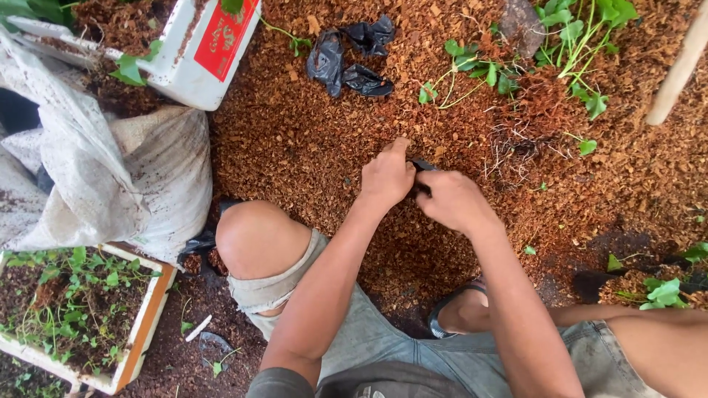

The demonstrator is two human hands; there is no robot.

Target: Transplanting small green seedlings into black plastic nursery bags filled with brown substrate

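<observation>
At far left stand a seedling tray [140,324], a sack [110,177] and a white box [184,66]; at centre your left hand [386,177] is curled with the thumb raised, pinching one edge of a small black bag [424,166] low over the brown husk bed [310,147]. Your right hand [453,199] is closed on the bag's other edge, most of the bag hidden between the two, so pull both edges evenly to open the mouth without tearing it. Spare bags [350,55] lie above, loose seedlings [516,66] to the right.
</observation>
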